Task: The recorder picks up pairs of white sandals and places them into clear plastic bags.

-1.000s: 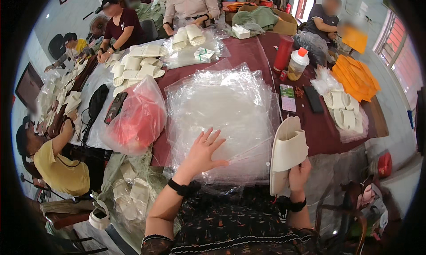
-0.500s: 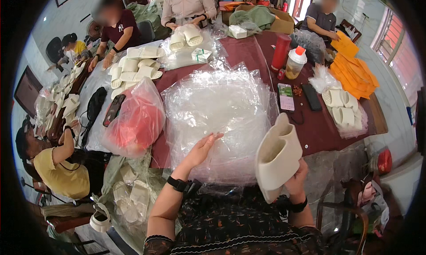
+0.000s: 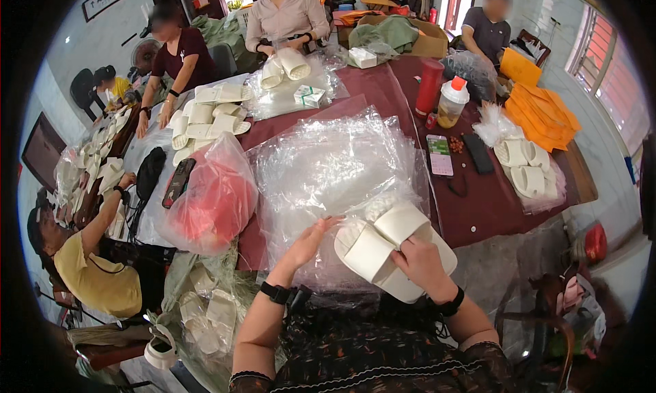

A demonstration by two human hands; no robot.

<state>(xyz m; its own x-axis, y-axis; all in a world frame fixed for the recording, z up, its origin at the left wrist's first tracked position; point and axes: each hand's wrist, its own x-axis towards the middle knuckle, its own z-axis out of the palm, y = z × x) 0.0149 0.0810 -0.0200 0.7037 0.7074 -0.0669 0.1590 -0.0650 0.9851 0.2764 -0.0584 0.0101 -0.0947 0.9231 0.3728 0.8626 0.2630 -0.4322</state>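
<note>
At a crowded worktable (image 3: 372, 85) spread with dark red cloth, seen from the head camera, a person's right hand (image 3: 420, 263) grips a pair of white slippers (image 3: 389, 273), its fingers curled at the straps. The pair is tilted over the near right corner of a stack of clear plastic bags (image 3: 321, 164). The left hand (image 3: 305, 246) has its fingers straight out, tips just beside the slippers; whether they touch the film cannot be told through the glare.

Left of the stack, a clear bag with red contents (image 3: 212, 205) bulges between the left hand and a heap of white slippers (image 3: 205, 123). A dark phone (image 3: 178, 182) leans on that bag, near a black cloth bundle (image 3: 150, 173). Beyond the stack sit a small white box (image 3: 309, 96) and another slipper pair (image 3: 294, 66), before a co-worker in a pale blouse (image 3: 287, 18).

To the right, a lit phone (image 3: 439, 156) lies beside a dark case (image 3: 477, 154), below a red flask (image 3: 429, 87) and a capped bottle (image 3: 452, 104). Farther right, bagged slippers (image 3: 527, 180) rest near orange bags (image 3: 543, 116). A co-worker in yellow (image 3: 99, 277) reaches in at left.
</note>
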